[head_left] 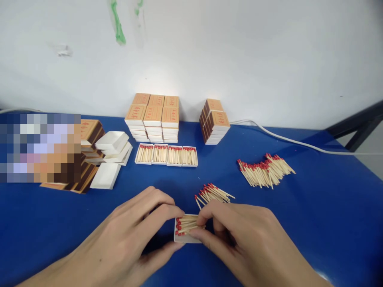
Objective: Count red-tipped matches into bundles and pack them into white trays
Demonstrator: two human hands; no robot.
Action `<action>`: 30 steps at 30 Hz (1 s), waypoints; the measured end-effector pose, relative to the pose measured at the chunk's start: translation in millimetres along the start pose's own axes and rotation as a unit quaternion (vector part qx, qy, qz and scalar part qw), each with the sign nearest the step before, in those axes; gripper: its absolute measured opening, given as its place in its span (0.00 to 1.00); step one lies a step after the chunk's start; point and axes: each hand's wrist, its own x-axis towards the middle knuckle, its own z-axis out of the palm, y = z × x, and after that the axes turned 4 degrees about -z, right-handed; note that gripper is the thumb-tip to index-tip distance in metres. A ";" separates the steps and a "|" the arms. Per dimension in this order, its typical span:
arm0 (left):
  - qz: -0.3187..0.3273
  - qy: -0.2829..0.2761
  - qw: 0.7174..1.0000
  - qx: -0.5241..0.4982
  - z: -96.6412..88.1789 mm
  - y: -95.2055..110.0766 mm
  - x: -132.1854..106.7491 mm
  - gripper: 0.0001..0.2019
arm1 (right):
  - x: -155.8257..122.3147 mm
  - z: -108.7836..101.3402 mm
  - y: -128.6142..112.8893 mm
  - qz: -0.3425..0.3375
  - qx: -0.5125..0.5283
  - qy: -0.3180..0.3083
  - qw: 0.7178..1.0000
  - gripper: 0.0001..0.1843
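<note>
A white matchbox tray [188,239] lies on the blue table in front of me, partly filled with red-headed matches [186,223]. My left hand [131,231] grips the tray's left end between thumb and forefinger. With thumb and forefinger pinched, my right hand [236,231] holds matches inside the tray, covering its right end. Just behind my right hand is a small loose pile of matches [214,193]. A larger match pile [265,172] spreads farther off to the right.
Several match-filled trays [166,155] form a row, with stacked orange matchboxes [154,117] behind. Another matchbox stack [214,121] stands right of it. Bare white trays [106,175] and matchbox sleeves [79,179] lie left, beside a blurred patch. A white cable [284,138] runs along the wall.
</note>
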 end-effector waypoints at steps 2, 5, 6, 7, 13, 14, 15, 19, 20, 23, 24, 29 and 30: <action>-0.005 -0.006 1.000 0.005 -0.6 0.7 -1.5 0.07 | 1.1 -2.1 0.3 0.003 -0.003 0.001 1.000 0.24; -0.010 -0.016 1.000 0.003 -2.9 2.3 -3.7 0.08 | 2.6 -3.7 -0.3 0.005 -0.016 0.002 1.000 0.25; -0.009 -0.016 1.000 0.000 -3.7 2.8 -4.0 0.08 | 3.1 -3.4 -1.1 0.007 -0.018 0.000 1.000 0.26; -0.006 -0.013 1.000 -0.004 -4.3 3.2 -4.0 0.08 | 3.5 -2.5 -2.0 0.009 -0.018 -0.003 1.000 0.26; -0.011 -0.012 1.000 0.009 -3.3 2.9 -1.3 0.07 | 3.6 6.1 -5.3 0.017 -0.031 0.009 0.999 0.28; -0.013 -0.011 1.000 0.012 -2.9 2.7 -1.0 0.07 | 3.1 6.8 -4.9 0.014 -0.034 0.011 0.999 0.28; -0.013 -0.009 1.000 0.013 -2.7 2.5 -0.9 0.07 | 2.6 7.3 -4.4 0.010 -0.035 0.012 0.999 0.28; -0.011 -0.018 1.000 0.007 -3.2 1.6 -1.7 0.07 | 1.5 6.2 -4.9 0.002 -0.034 0.009 0.999 0.24; -0.012 -0.022 1.000 0.006 -3.4 1.3 -2.1 0.07 | 1.9 5.4 -5.6 0.000 -0.033 0.010 0.999 0.23; -0.011 -0.028 0.999 0.012 -3.2 0.2 -3.8 0.08 | 4.3 0.7 -5.4 0.019 -0.050 0.045 0.998 0.19; -0.008 -0.025 1.000 0.015 -2.9 -0.1 -4.3 0.08 | 4.9 -1.6 -3.5 0.037 -0.072 0.067 0.994 0.17; -0.007 -0.015 1.000 0.010 -2.0 -0.5 -4.7 0.10 | 1.3 -14.3 17.0 0.110 -0.195 0.087 0.971 0.28; -0.009 -0.016 1.000 0.012 -2.0 -0.4 -4.6 0.10 | -0.1 -15.6 20.7 0.119 -0.194 0.076 0.971 0.30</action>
